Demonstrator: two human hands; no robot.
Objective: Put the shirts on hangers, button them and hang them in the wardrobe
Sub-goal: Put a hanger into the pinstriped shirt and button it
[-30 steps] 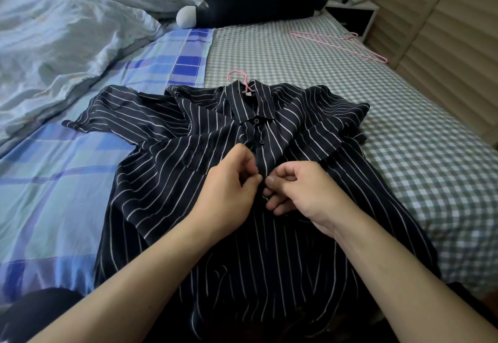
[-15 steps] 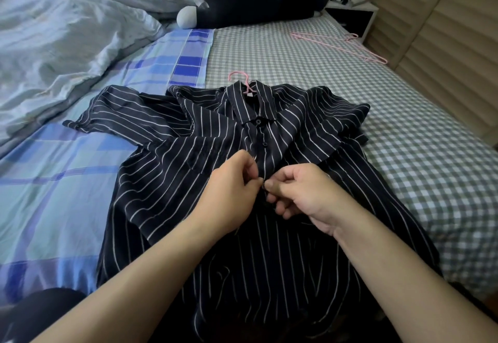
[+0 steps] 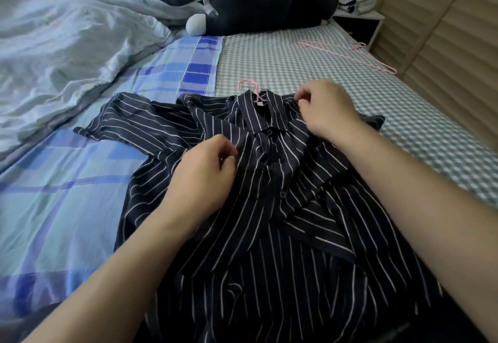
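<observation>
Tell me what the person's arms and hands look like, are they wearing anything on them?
Both forearms are bare, with no sleeve in view. The left hand and right hand wear no gloves, and no watch, bracelet or ring shows.

one shirt (image 3: 269,208), two pink hangers (image 3: 249,88) (image 3: 347,53).

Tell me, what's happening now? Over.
Left hand curled over dark striped shirt; right hand by the collar. Top buttons done. Pink hanger inside.
</observation>
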